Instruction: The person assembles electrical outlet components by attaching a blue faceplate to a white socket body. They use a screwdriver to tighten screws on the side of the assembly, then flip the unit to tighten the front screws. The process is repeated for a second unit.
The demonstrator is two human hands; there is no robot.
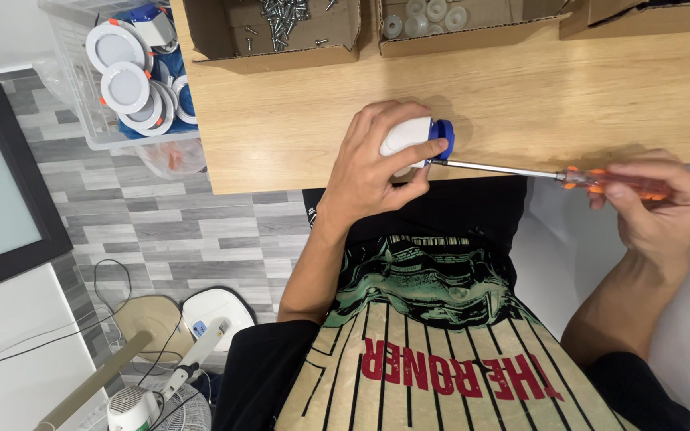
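The person sits close against the near edge of the wooden table (520,88), and both hands work right at that edge. The left hand (373,164) is wrapped tight around a small white lamp part with a blue end (417,137). It rests on the table just inside the near edge, and its blue end points to the person's right. The right hand (652,203) is out past the table edge, over the lap, with its fingers pinched shut on the orange handle of a screwdriver (520,169). The screwdriver lies long and flat, side to side, along the table edge. Its metal tip touches the blue end of the lamp part.

The middle of the table behind the hands is bare wood. At the far edge stand open cardboard boxes. One box holds screws (281,14) and the next holds round white pieces (429,16). Off the table's left end sits a clear bin of round white lamps (125,84). Down on the grey floor there is a white fan (153,403) with cables.
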